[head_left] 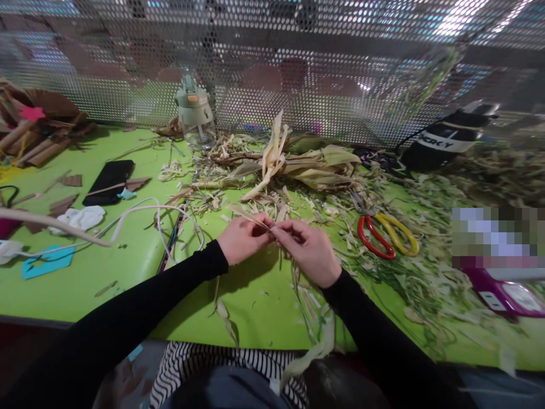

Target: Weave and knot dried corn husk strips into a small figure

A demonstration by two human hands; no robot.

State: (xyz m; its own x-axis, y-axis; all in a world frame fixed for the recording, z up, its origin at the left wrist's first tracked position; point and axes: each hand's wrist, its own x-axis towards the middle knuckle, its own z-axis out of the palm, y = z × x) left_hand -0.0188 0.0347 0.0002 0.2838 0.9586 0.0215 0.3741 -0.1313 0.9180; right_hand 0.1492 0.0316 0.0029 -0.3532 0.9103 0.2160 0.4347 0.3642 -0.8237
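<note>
My left hand [244,241] and my right hand [310,253] meet over the front middle of the green table [259,307]. Both are closed, fingertips pinching a thin, pale strip of dried corn husk [247,213] between them. The strip's far end sticks out up and left past my left fingers. Just beyond my hands lies a bundle of dry corn husks [315,165], with one twisted pale husk [273,150] standing up from it. Scissors [385,234] with one red and one yellow handle lie right of my right hand. A long husk piece [313,355] hangs over the table edge.
Husk scraps [409,278] cover the right side. A clear bottle with a green lid [195,111] and a black bottle [447,139] stand at the back by a perforated metal screen [264,68]. Leftward are a black phone [109,182], a white cable [140,208] and blue paper [47,261].
</note>
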